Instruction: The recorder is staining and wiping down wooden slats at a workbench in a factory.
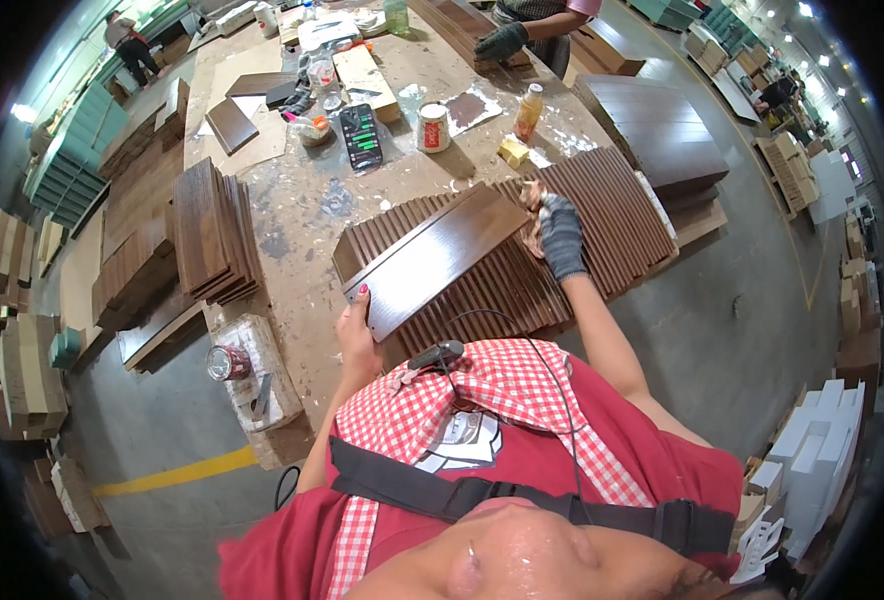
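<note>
Wiping looks like the step in hand: our gloved right hand (562,235), at one o'clock, closes around a crumpled brown cloth (533,228) by the board's far end, arm reaching out. Over at ten, our bare left hand (360,343) grips the near corner of the brown board (437,258), thumb on top! The board slants over the stacked slats (617,210). Next, we reckon, calls for a steady left hold. Beyond, at twelve: a yellow block (513,152).

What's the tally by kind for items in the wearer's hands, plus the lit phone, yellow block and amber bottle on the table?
Brown board in left hand: 1
Crumpled brown cloth in gloved right hand: 1
Lit phone: 1
Yellow block: 1
Amber bottle: 1
Total: 5
</note>
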